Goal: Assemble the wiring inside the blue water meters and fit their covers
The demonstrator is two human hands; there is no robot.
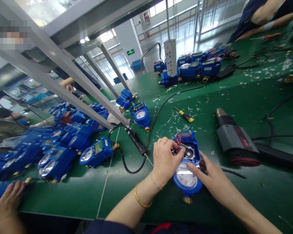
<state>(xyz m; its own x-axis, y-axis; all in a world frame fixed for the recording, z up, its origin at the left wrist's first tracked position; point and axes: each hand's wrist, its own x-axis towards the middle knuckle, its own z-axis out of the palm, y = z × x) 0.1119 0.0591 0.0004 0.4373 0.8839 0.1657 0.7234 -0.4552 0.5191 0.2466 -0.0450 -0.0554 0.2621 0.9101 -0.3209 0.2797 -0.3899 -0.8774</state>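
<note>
In front of me a blue water meter (187,177) lies on the green bench, its upper housing opened so that coloured wires (182,139) and an inner compartment show. My left hand (164,157) reaches over the compartment from the left, thumb and fingers closed together at the wires; exactly what they pinch is partly hidden. Around the meter's right side my right hand (208,172) is wrapped, its thumb lying by the round dial and its fingers behind the housing. The meter's brass fitting points toward me.
A heat gun (236,139) lies to the right. Beyond the meter are a yellow-black screwdriver (184,115) and white scraps; an electric screwdriver (136,142) with a cord lies left. More blue meters (96,151) crowd the left and back. A co-worker's hand (8,198) touches one at far left.
</note>
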